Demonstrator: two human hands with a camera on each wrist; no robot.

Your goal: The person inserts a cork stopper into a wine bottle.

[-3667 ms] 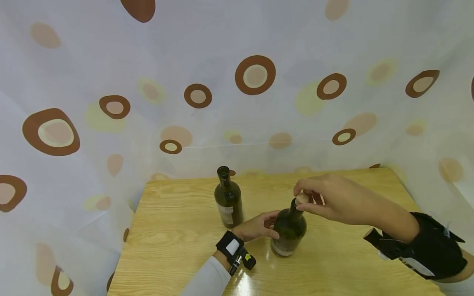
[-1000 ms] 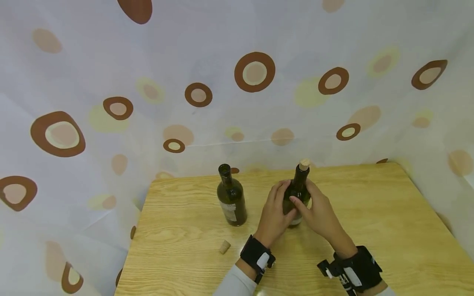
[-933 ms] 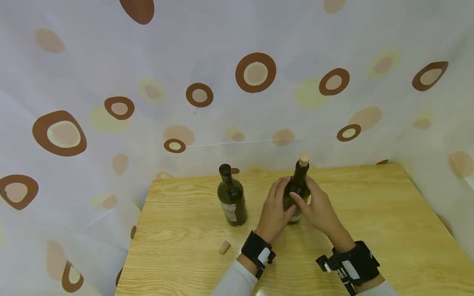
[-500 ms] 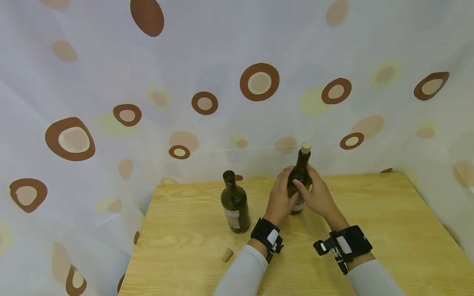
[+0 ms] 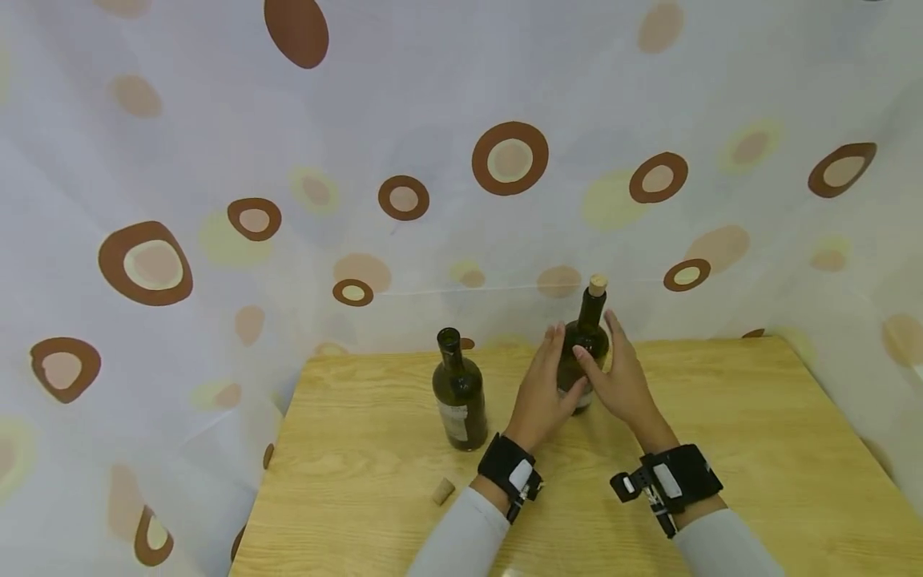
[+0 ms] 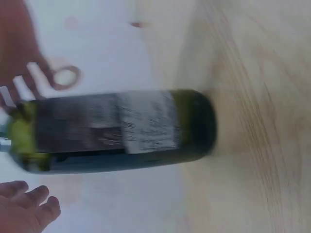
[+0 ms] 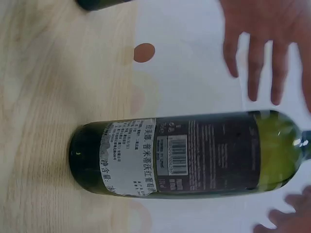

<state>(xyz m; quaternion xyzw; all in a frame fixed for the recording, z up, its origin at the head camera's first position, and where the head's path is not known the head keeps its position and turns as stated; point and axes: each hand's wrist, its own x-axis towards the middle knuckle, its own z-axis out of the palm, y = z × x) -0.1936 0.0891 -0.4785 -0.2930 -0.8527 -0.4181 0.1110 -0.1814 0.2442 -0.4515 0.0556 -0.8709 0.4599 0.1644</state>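
Observation:
A dark green wine bottle (image 5: pixel 587 328) stands upright toward the back of the table, a cork (image 5: pixel 598 285) seated in its mouth and sticking partly out. My left hand (image 5: pixel 541 393) is at its left side, fingers straight and spread away from the glass. On the other side is my right hand (image 5: pixel 626 385), fingers extended and thumb in front of the bottle. In the right wrist view, the bottle's back label (image 7: pixel 194 158) faces me between the hands. Gaps show between the bottle and the left-hand fingers (image 7: pixel 255 68) there.
Another green wine bottle (image 5: pixel 460 393), uncorked, stands to the left of my left hand. A loose cork (image 5: pixel 443 491) lies on the wooden table (image 5: pixel 346 465) near my left forearm. A white patterned sheet (image 5: pixel 433 256) hangs along the table's back edge.
My right hand left the cork earlier, and both hands then held the bottle and moved it farther back. Now they have let go and spread. The loose cork has appeared on the table.

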